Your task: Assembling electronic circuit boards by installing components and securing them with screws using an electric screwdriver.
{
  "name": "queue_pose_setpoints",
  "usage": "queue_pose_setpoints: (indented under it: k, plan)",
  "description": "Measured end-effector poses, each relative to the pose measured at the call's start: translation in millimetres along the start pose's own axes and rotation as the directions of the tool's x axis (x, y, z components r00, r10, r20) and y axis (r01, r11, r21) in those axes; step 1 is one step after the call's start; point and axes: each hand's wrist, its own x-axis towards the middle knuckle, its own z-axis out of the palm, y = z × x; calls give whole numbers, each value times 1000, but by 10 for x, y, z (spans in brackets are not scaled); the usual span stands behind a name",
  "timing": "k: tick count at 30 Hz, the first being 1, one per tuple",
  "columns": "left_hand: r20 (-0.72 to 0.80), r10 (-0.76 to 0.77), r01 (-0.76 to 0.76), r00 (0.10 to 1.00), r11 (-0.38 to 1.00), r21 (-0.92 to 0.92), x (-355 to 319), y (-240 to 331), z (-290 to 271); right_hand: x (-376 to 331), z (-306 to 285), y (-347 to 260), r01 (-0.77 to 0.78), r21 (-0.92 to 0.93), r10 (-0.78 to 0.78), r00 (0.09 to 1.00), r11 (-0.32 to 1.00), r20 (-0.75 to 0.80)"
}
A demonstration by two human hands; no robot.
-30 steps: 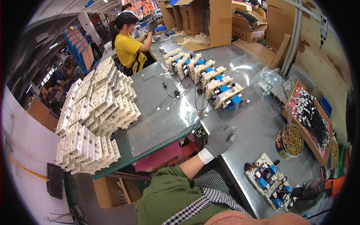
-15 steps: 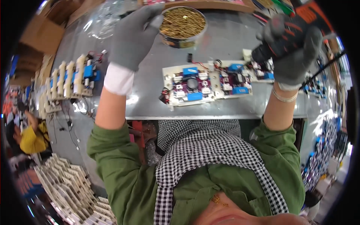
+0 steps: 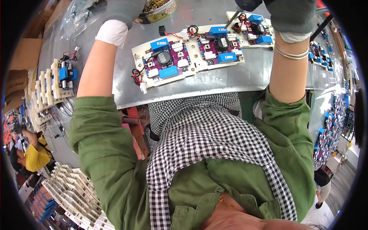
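My right hand (image 3: 293, 17), in a grey glove, grips a power drill at the upper edge; only its dark chuck (image 3: 247, 4) and thin bit (image 3: 232, 20) show clearly. The bit slants down beside the right end of a cream plastic base (image 3: 194, 55) carrying two purple circuit boards; whether it touches cannot be told. My left hand (image 3: 124, 10), also gloved, is by the left side of a round tin (image 3: 167, 13) of small brass-coloured pieces like screws. Its fingers are hidden or cut off. Right of the base lies another cream base with a purple board (image 3: 257, 30).
Cream racks with blue parts (image 3: 57, 82) stand on the left of the metal table (image 3: 126, 82). Cream bases (image 3: 74, 191) are stacked at lower left, and many boards (image 3: 331, 126) lie at far right. Clear plastic (image 3: 76, 19) lies at upper left. A person in yellow (image 3: 36, 157) is beyond.
The view has shifted, so the table, boards and tin sit higher and further left. Both hands are nearer the upper edge, and the drill bit now shows beside the middle board.
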Motion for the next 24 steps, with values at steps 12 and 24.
queue_pose_setpoints:
  k: [12,24]
  plan:
    - [-178,-62,29,982,982,-187,-245,16,-196,66,304,35,-104,223,84,992,969,97]
    - [-18,-214,145,977,719,-680,-487,311,-466,186,549,-85,-44,221,59,996,974,-61]
